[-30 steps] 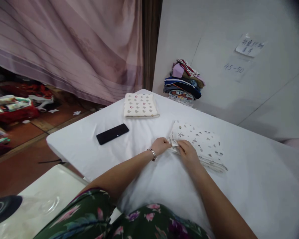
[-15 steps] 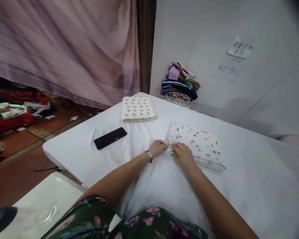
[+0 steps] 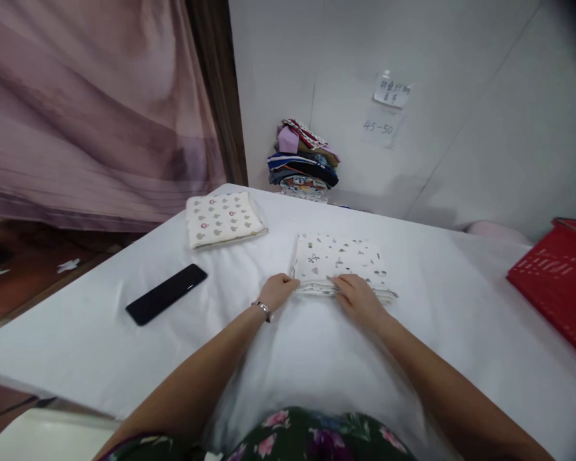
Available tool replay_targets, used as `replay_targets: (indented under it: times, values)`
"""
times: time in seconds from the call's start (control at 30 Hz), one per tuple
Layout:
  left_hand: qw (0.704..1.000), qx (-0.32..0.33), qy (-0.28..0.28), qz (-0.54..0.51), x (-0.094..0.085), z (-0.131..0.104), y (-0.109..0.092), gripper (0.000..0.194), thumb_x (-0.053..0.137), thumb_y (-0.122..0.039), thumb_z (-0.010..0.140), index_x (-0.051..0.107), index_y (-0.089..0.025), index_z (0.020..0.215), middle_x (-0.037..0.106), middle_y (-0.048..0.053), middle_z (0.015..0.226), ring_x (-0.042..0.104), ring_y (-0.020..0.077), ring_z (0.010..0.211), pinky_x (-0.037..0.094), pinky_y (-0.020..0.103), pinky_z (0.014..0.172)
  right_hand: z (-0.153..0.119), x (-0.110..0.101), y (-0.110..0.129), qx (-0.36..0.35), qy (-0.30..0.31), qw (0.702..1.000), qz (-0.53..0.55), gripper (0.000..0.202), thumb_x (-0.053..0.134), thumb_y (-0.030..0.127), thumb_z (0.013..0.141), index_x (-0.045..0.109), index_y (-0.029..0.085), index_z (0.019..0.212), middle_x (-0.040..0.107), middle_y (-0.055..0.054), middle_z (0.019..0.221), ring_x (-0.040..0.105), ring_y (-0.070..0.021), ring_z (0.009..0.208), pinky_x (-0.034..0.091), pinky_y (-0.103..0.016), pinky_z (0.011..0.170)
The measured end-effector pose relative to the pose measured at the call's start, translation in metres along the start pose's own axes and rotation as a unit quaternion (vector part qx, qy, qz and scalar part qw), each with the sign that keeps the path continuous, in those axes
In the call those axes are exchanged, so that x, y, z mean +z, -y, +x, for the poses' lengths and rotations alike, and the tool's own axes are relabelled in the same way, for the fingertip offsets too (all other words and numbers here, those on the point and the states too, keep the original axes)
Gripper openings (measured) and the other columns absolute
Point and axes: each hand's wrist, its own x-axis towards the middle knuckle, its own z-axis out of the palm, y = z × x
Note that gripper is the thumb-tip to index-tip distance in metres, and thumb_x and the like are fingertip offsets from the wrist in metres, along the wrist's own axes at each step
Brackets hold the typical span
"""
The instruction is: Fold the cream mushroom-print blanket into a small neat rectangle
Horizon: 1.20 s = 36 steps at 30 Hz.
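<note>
A folded white cloth with small grey-green prints (image 3: 338, 256) lies flat on the white-covered table (image 3: 461, 320) in front of me. My left hand (image 3: 277, 291) pinches the cloth's near left corner, with a metal bracelet on the wrist. Fingers and thumb of my right hand (image 3: 358, 296) close on the middle of its near edge, where several folded layers show. To the far left lies a second folded cloth, cream with grey and red prints (image 3: 225, 219). Neither hand touches it.
A black phone (image 3: 166, 293) rests on the table at the left. Behind the table's far edge, folded fabrics (image 3: 304, 160) are stacked against the wall. A red bag or box (image 3: 561, 282) stands at the right edge. A pink curtain (image 3: 91, 115) hangs at the left.
The view has turned to the right, bringing the red object into sight. My right hand has moved a little away from my left along the near edge, and the cloth lies straighter.
</note>
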Motion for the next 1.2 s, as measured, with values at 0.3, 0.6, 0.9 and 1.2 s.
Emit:
replay_targets:
  times: [0.3,0.6,0.9,1.2]
  values:
    - [1.000,-0.007,-0.007,0.004,0.000,0.002,0.001,0.026,0.055,-0.043,0.069,0.054,-0.019,0.060,0.050,-0.002,0.049,0.047,0.0122,0.051,0.030,0.022,0.047,-0.112,-0.046,-0.088,0.219,-0.037,0.975,0.018,0.032,0.046,0.033,0.086,0.060,0.019,0.111,0.055,-0.011,0.121,0.049,-0.0242,0.111,0.039,-0.042,0.095]
    - [0.999,-0.034,0.023,-0.011,-0.004,0.000,-0.007,0.028,0.054,-0.043,0.070,0.051,-0.018,0.059,0.046,-0.004,0.042,0.039,0.0098,0.040,0.030,0.022,0.043,-0.086,-0.053,-0.085,0.537,-0.062,0.760,0.362,0.028,0.054,0.040,0.082,0.060,0.014,0.093,0.065,-0.012,0.096,0.061,-0.0136,0.066,0.051,-0.023,0.053]
    - [0.998,-0.039,0.049,-0.029,-0.007,0.005,-0.007,0.028,0.053,-0.043,0.068,0.050,-0.017,0.056,0.048,-0.003,0.039,0.042,0.0105,0.039,0.035,0.022,0.043,-0.053,-0.064,-0.092,0.584,0.058,0.710,0.389,0.032,0.055,0.045,0.083,0.054,0.015,0.074,0.059,-0.001,0.058,0.053,-0.0092,0.043,0.037,-0.018,0.036]
    - [0.997,-0.034,0.053,-0.047,-0.007,0.006,-0.007,0.028,0.054,-0.042,0.068,0.049,-0.018,0.055,0.048,-0.003,0.039,0.043,0.0101,0.039,0.035,0.022,0.043,-0.050,-0.066,-0.091,0.590,0.090,0.685,0.417,0.027,0.064,0.035,0.078,0.051,0.015,0.066,0.053,0.001,0.051,0.045,-0.0063,0.039,0.027,-0.017,0.033]
